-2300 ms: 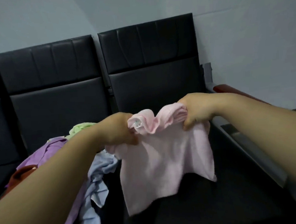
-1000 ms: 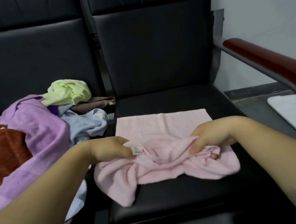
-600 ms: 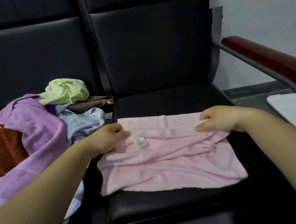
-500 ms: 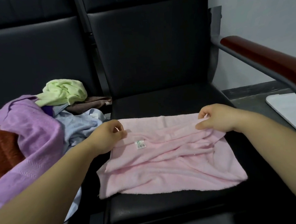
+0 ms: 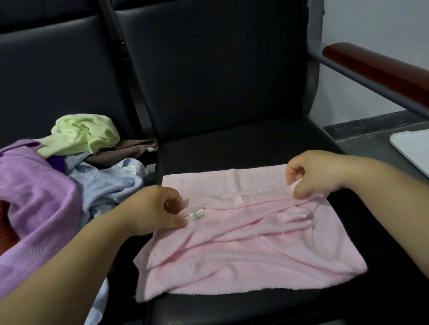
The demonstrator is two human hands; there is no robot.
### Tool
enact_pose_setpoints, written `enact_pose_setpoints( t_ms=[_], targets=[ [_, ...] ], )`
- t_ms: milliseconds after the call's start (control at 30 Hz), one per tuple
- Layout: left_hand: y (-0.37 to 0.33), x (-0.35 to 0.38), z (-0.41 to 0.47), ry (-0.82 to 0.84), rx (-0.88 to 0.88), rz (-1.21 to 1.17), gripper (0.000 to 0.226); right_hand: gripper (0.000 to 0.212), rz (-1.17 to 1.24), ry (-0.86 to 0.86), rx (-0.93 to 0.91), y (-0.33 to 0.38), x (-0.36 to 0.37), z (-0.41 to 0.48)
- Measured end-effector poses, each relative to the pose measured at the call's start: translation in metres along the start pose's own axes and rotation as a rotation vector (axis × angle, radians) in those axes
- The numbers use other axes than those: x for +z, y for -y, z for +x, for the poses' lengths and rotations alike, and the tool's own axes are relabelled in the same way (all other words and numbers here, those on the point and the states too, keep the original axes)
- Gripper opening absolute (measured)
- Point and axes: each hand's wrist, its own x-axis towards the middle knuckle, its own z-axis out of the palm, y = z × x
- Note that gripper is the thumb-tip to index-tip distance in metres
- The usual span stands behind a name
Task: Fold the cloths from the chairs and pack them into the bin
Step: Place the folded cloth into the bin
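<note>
While left hand (image 5: 155,209) and right hand (image 5: 313,175) still pinch its fold, the pink cloth (image 5: 252,248) lies flatter.

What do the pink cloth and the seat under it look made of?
The pink cloth: soft terry-like fabric, matte, with fuzzy nap and limp creases; fibre unclear. The seat: black leather or leatherette, smooth, faintly glossy, slightly wrinkled.

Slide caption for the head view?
Left hand and right hand pinch the folded-over edge of a pink cloth on a black chair seat, pile of cloths alongside.
</note>
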Motion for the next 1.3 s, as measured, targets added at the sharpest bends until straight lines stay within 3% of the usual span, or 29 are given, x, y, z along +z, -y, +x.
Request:
enact_pose_setpoints(
  t_ms=[100,267,467,667,967,1300],
  targets=[
    [-0.001,-0.001,0.002,-0.095,-0.005,0.117,0.020,0.024,-0.002,-0.035,0.019,0.000,-0.002,0.001],
    [0.006,0.001,0.012,-0.308,-0.177,-0.319,0.016,0.009,0.179,-0.157,0.061,-0.005,0.000,0.005],
    [0.009,0.006,0.046,-0.485,-0.320,-0.356,0.015,0.010,0.404,-0.315,0.140,-0.009,0.007,0.017],
    [0.024,0.011,0.065,-0.478,-0.364,-0.226,0.015,0.007,0.282,-0.285,0.178,-0.012,0.010,0.031],
    [0.030,0.012,0.075,-0.452,-0.322,-0.142,0.013,0.014,0.416,-0.301,0.233,-0.015,0.008,0.037],
    [0.027,0.005,0.071,-0.315,-0.335,-0.091,0.011,0.006,0.197,-0.314,0.226,-0.011,0.007,0.032]
  ],
)
